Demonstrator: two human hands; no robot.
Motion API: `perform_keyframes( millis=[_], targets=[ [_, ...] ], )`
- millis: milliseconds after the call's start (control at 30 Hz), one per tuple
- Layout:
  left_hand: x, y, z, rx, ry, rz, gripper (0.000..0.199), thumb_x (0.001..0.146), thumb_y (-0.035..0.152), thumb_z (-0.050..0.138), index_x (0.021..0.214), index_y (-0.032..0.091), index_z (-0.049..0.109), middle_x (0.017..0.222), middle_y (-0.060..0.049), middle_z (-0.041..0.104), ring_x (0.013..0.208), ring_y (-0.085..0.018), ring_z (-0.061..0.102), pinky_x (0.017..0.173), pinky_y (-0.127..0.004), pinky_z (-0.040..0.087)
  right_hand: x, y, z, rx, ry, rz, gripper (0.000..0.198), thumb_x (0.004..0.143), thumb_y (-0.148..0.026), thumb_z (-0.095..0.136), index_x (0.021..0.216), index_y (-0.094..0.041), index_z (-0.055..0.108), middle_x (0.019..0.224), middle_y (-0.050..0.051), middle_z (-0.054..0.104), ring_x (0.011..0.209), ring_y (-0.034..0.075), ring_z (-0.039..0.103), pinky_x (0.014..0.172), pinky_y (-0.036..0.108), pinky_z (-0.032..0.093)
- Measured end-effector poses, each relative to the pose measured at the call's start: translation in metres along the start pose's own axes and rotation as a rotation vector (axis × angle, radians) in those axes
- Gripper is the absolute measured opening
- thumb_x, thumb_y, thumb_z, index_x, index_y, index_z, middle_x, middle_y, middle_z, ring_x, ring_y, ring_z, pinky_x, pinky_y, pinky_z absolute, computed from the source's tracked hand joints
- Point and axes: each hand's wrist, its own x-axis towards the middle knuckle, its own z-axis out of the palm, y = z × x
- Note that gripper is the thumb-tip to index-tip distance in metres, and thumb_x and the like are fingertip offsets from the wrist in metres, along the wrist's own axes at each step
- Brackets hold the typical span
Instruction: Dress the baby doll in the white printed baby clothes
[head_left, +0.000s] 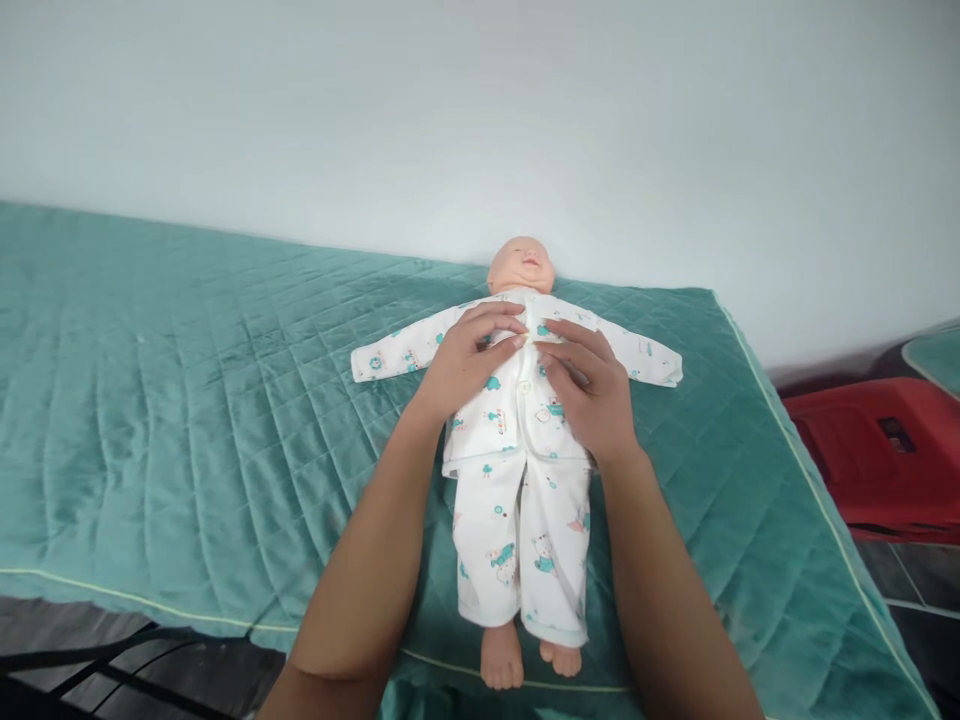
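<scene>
A baby doll [523, 262] lies on its back in the middle of the view, its sleeves spread wide. It wears a white long-sleeved pajama top [487, 425] with small green and orange prints, and matching pajama pants [491, 530]; its bare feet stick out below. My left hand [474, 352] pinches the left front edge of the top at the chest, thumb and fingers close together. Opposite it, my right hand [591, 382] has its fingertips on the other front edge. A button [524, 387] shows just below my fingers. The fingers partly hide the spot between them.
Under the doll is a green quilted cover [225, 400] with a pale yellow-edged border. A white wall [375, 120] rises right behind the doll's head. To the right, below cover height, stands a red plastic stool or chair [885, 450]. Dark metal bars [97, 655] show at lower left.
</scene>
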Motion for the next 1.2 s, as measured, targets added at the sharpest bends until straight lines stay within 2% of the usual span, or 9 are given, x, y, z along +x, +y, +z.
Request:
perform_keyframes(
  millis=[200, 367, 500, 600, 700, 800, 867, 1000, 1200],
  targets=[
    [0.000, -0.001, 0.002, -0.014, 0.028, 0.002, 0.013, 0.092, 0.030, 0.063, 0.098, 0.025, 0.074, 0.132, -0.005, 0.067, 0.129, -0.022, 0.057, 0.111, -0.041, 0.045, 0.002, 0.006, -0.001, 0.028, -0.051, -0.046, 0.025, 0.097, -0.027, 0.053, 0.110, -0.031, 0.075, 0.134, 0.002, 0.066, 0.132, 0.022, 0.055, 0.112, 0.049, 0.044],
    [0.001, -0.002, 0.001, -0.017, 0.025, -0.004, 0.014, 0.092, 0.032, 0.063, 0.099, 0.026, 0.074, 0.131, -0.006, 0.067, 0.128, -0.022, 0.058, 0.111, -0.042, 0.045, 0.003, 0.012, -0.003, 0.110, -0.118, -0.036, 0.027, 0.097, -0.027, 0.055, 0.115, -0.033, 0.074, 0.141, 0.000, 0.061, 0.140, 0.020, 0.047, 0.119, 0.049, 0.037],
    [0.000, -0.002, 0.000, 0.009, 0.012, 0.006, 0.016, 0.093, 0.034, 0.062, 0.100, 0.026, 0.074, 0.133, -0.006, 0.066, 0.130, -0.022, 0.057, 0.111, -0.042, 0.045, 0.005, 0.015, -0.006, 0.202, -0.193, 0.023, 0.026, 0.097, -0.031, 0.057, 0.115, -0.036, 0.074, 0.147, -0.003, 0.056, 0.146, 0.020, 0.040, 0.123, 0.050, 0.032],
    [0.000, -0.002, 0.001, 0.062, 0.005, 0.025, 0.019, 0.095, 0.035, 0.059, 0.103, 0.026, 0.073, 0.135, -0.006, 0.065, 0.131, -0.023, 0.056, 0.113, -0.043, 0.044, 0.006, 0.018, -0.008, 0.334, -0.138, 0.111, 0.025, 0.097, -0.035, 0.056, 0.114, -0.034, 0.074, 0.142, -0.001, 0.061, 0.140, 0.020, 0.048, 0.121, 0.048, 0.036],
    [0.003, -0.002, 0.004, 0.151, 0.003, 0.110, 0.028, 0.099, 0.037, 0.052, 0.119, 0.026, 0.069, 0.143, -0.007, 0.061, 0.138, -0.022, 0.050, 0.118, -0.045, 0.039, 0.006, 0.021, -0.005, 0.398, -0.084, 0.170, 0.027, 0.098, -0.036, 0.055, 0.119, -0.032, 0.070, 0.141, 0.001, 0.061, 0.137, 0.019, 0.052, 0.118, 0.046, 0.040],
    [0.008, -0.002, 0.006, 0.219, -0.046, 0.176, 0.039, 0.103, 0.037, 0.041, 0.137, 0.026, 0.059, 0.152, -0.006, 0.053, 0.148, -0.021, 0.039, 0.125, -0.047, 0.028, 0.005, 0.023, 0.000, 0.367, -0.070, 0.147, 0.033, 0.096, -0.040, 0.058, 0.127, -0.031, 0.064, 0.147, 0.003, 0.057, 0.141, 0.019, 0.048, 0.121, 0.045, 0.037],
    [0.010, -0.002, 0.007, 0.237, -0.067, 0.134, 0.044, 0.104, 0.040, 0.038, 0.143, 0.026, 0.053, 0.153, -0.005, 0.052, 0.150, -0.021, 0.035, 0.125, -0.047, 0.027, 0.007, 0.024, 0.003, 0.304, -0.086, 0.127, 0.040, 0.096, -0.044, 0.059, 0.133, -0.030, 0.061, 0.151, 0.005, 0.052, 0.144, 0.020, 0.044, 0.123, 0.046, 0.033],
    [0.012, -0.005, 0.008, 0.233, -0.065, 0.044, 0.048, 0.100, 0.046, 0.045, 0.144, 0.027, 0.052, 0.152, -0.006, 0.053, 0.146, -0.024, 0.041, 0.121, -0.046, 0.033, 0.015, 0.027, 0.006, 0.244, -0.152, 0.127, 0.050, 0.096, -0.051, 0.055, 0.142, -0.030, 0.054, 0.156, 0.006, 0.046, 0.147, 0.022, 0.039, 0.124, 0.048, 0.030],
    [0.013, -0.010, 0.008, 0.211, -0.055, 0.073, 0.046, 0.100, 0.047, 0.046, 0.141, 0.029, 0.054, 0.150, -0.006, 0.054, 0.142, -0.023, 0.045, 0.120, -0.045, 0.035, 0.024, 0.033, 0.007, 0.206, -0.213, 0.116, 0.053, 0.098, -0.056, 0.050, 0.146, -0.033, 0.051, 0.159, 0.002, 0.042, 0.151, 0.021, 0.032, 0.127, 0.049, 0.024]
  ],
)
